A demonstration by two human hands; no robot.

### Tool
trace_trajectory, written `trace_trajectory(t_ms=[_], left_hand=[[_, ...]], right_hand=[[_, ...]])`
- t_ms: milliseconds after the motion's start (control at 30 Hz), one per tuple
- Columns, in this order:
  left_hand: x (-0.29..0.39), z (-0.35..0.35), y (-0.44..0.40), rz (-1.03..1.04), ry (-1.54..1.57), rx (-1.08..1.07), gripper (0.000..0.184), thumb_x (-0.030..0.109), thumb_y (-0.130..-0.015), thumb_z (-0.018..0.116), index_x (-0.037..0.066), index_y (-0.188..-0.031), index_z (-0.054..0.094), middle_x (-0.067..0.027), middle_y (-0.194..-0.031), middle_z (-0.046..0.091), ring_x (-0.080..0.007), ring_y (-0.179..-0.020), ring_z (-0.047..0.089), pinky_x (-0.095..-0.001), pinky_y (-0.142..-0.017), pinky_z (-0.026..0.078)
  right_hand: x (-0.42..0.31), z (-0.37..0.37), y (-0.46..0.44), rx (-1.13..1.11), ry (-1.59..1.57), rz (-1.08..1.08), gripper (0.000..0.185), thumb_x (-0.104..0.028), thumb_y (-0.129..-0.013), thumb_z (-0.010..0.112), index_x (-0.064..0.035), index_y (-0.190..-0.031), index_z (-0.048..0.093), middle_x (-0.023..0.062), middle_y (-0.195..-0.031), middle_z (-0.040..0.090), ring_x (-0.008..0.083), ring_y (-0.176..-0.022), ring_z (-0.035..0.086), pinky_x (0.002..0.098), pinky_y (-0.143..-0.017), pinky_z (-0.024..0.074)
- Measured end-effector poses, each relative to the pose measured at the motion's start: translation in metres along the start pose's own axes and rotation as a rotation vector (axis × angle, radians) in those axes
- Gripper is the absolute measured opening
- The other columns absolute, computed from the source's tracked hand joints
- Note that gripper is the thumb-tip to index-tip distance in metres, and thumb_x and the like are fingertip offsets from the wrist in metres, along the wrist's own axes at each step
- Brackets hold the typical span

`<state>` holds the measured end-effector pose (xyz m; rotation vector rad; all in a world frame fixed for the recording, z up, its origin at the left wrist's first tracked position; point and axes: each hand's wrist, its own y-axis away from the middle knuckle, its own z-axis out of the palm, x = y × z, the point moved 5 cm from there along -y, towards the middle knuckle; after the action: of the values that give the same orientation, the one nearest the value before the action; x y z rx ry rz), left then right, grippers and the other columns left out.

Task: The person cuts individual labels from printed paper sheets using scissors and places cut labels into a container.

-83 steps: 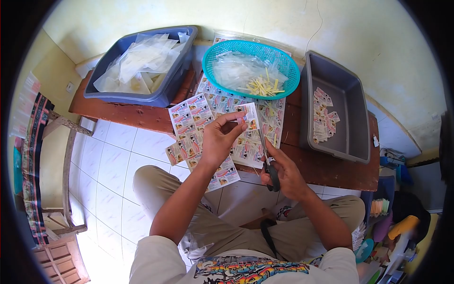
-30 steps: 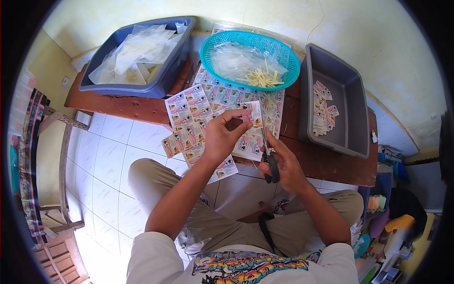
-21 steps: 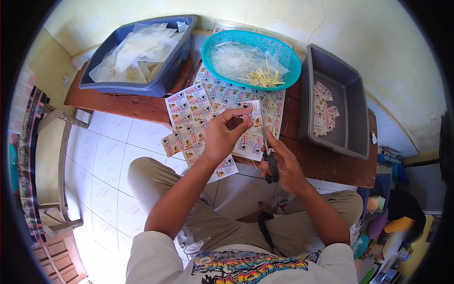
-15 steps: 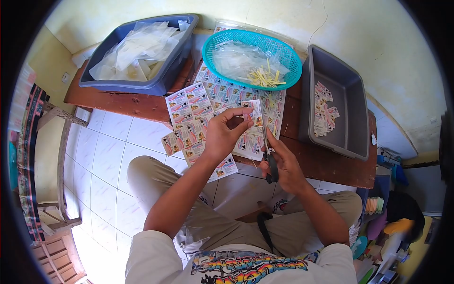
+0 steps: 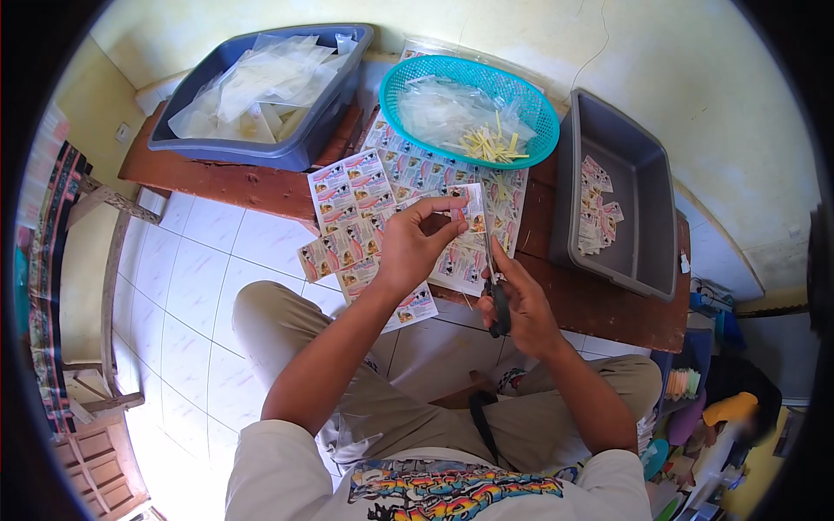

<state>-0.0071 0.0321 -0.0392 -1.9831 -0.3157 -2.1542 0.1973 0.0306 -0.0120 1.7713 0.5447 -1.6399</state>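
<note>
My left hand (image 5: 415, 246) pinches a small printed label piece (image 5: 473, 209) between thumb and fingers. Wrapped round the black handles of the scissors (image 5: 499, 306) is my right hand (image 5: 525, 311); the blades point up along the right edge of the label piece. Beneath both hands lie printed label sheets (image 5: 348, 188), some overlapping, on the brown bench. Behind them a turquoise basket (image 5: 390, 104) holds clear plastic pieces and thin yellowish strips (image 5: 495, 144). Cut labels (image 5: 598, 211) rest in a grey tub (image 5: 647, 195) at the right.
A blue-grey tub (image 5: 300, 156) with translucent plastic sheets stands at the bench's left. The red-brown bench (image 5: 221, 185) runs under the containers, close to the wall. At the lower right are another person (image 5: 743, 399) and assorted items.
The scissor blades look more closed than a second ago, still beside the label piece. Both hands keep nearly the same place. The view has shifted slightly, and the person at the lower right has moved a little.
</note>
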Motion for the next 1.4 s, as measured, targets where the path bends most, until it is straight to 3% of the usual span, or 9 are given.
trace_trajectory(t_ms=[367,433,500,933,1000,1333,1400], left_hand=[[0.0016,-0.0019,-0.0006,0.023,-0.024,0.022,0.033,0.008,-0.095,0.08,0.007,-0.128,0.076,-0.0084,-0.096,0.081,-0.0094,-0.086,0.073,-0.027,-0.076,0.058],[0.0032,-0.0014,0.0,-0.016,-0.032,0.005,0.033,0.004,-0.098,0.077,0.004,-0.13,0.074,-0.0046,-0.097,0.078,-0.0056,-0.089,0.068,-0.0231,-0.079,0.055],[0.0019,-0.0015,-0.0007,-0.016,-0.028,0.006,0.033,0.004,-0.098,0.077,0.004,-0.13,0.074,-0.0045,-0.097,0.078,-0.0055,-0.088,0.067,-0.023,-0.079,0.055],[0.0016,-0.0025,-0.0005,-0.009,-0.06,0.013,0.034,0.006,-0.097,0.078,0.005,-0.131,0.074,-0.0031,-0.096,0.077,-0.0048,-0.087,0.067,-0.0227,-0.077,0.055],[0.0001,-0.0031,-0.0006,-0.009,-0.062,0.012,0.034,0.006,-0.097,0.078,0.005,-0.131,0.074,-0.0033,-0.096,0.077,-0.0048,-0.087,0.067,-0.0229,-0.077,0.055],[0.0027,-0.003,0.0013,-0.03,-0.044,0.017,0.033,0.006,-0.097,0.079,0.005,-0.129,0.074,-0.0042,-0.097,0.078,-0.0053,-0.087,0.067,-0.0233,-0.078,0.055],[0.0027,-0.0029,0.0015,-0.017,-0.03,0.018,0.032,0.006,-0.097,0.079,0.004,-0.129,0.074,-0.0041,-0.098,0.078,-0.0053,-0.088,0.067,-0.0232,-0.078,0.055]], right_hand=[[0.0011,0.0009,0.0,0.012,0.005,0.001,0.089,-0.006,-0.097,0.077,-0.0103,-0.17,0.026,0.0088,-0.133,0.051,0.0104,-0.091,0.061,0.0263,-0.068,0.0561],[0.0013,0.0012,-0.0002,0.01,0.006,-0.001,0.088,-0.006,-0.098,0.077,-0.0102,-0.17,0.026,0.0083,-0.13,0.051,0.0103,-0.09,0.061,0.0264,-0.068,0.0558],[0.0011,0.0014,-0.0005,0.008,0.023,-0.003,0.087,-0.004,-0.099,0.073,-0.016,-0.171,0.027,0.0071,-0.128,0.048,0.0095,-0.077,0.059,0.026,-0.067,0.0529],[0.0048,0.0004,-0.0004,0.003,0.035,-0.004,0.087,-0.002,-0.098,0.072,-0.0159,-0.171,0.027,0.007,-0.129,0.046,0.0095,-0.078,0.058,0.0259,-0.067,0.0518],[0.0023,0.0009,0.0004,0.021,0.049,-0.015,0.088,-0.007,-0.098,0.077,-0.0097,-0.17,0.027,0.0069,-0.122,0.052,0.0073,-0.082,0.059,0.0258,-0.067,0.0534],[0.0071,0.0006,-0.0002,0.041,-0.002,0.014,0.088,-0.007,-0.097,0.077,-0.0109,-0.17,0.027,0.0054,-0.122,0.051,0.007,-0.081,0.058,0.0261,-0.066,0.0534],[0.0064,-0.0014,-0.0003,0.029,-0.016,0.03,0.088,-0.004,-0.097,0.075,-0.0135,-0.17,0.027,0.0045,-0.125,0.046,0.0097,-0.089,0.058,0.0261,-0.068,0.0539]])
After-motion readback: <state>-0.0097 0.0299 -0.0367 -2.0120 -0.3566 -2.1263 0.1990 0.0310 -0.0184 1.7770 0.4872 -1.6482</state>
